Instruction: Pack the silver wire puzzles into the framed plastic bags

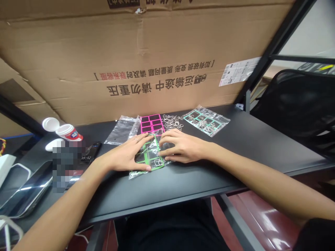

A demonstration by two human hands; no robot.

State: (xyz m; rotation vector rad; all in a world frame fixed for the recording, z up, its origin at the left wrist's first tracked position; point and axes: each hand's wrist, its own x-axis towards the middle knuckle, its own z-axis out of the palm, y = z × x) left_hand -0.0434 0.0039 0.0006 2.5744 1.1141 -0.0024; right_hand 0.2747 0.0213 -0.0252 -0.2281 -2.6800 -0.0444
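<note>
The cardboard (167, 42) behind the table (188, 181) carries upside-down Chinese print: "运输途中 请勿重压" in large black characters, and a smaller bracketed line, "如有破损 变形 质量问题 请及时联系客服", its last four characters red. More print at the top is cut off. A white label (239, 71) at the right is too small to read. The phone (92, 153) shows a time ending in "9:52"; the brand on the red-and-white tub (69, 132) is unclear.

The green frame (146, 157) lies flat in a clear bag (134, 174) on the table before the person. Its long axis seems to run away from the person, the far end leaning slightly left. The left hand (125, 153) is spread over the frame's left side, thumb at the near edge. The right hand (180, 144) has curled fingers at the right edge; whether they pinch the plastic cannot be told.

Beyond lie a pink frame (151, 123), silver loops (172, 123) and a bagged teal frame (204, 120), slanting nearer toward the right.
</note>
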